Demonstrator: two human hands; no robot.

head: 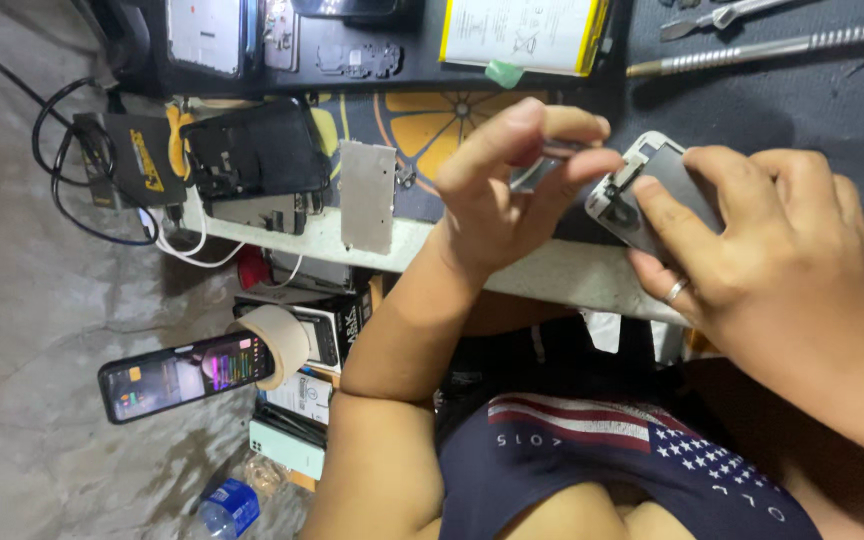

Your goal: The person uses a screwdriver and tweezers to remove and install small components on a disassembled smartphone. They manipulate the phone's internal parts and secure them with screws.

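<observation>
My right hand (782,270), with a ring on one finger, grips a white-framed phone screen assembly (642,185) over the front edge of the work table (552,275). My left hand (497,190) is raised just left of it. Its thumb and fingers pinch a small thin grey part (542,165) close to the assembly's top corner. My fingers hide most of that part.
On the dark mat lie a grey metal plate (367,195), an opened dark phone body (252,150), a yellow-edged battery (522,30) and metal hand tools (762,45). Below the table are a lit phone (182,375) on a tape roll, boxes and a water bottle (227,505).
</observation>
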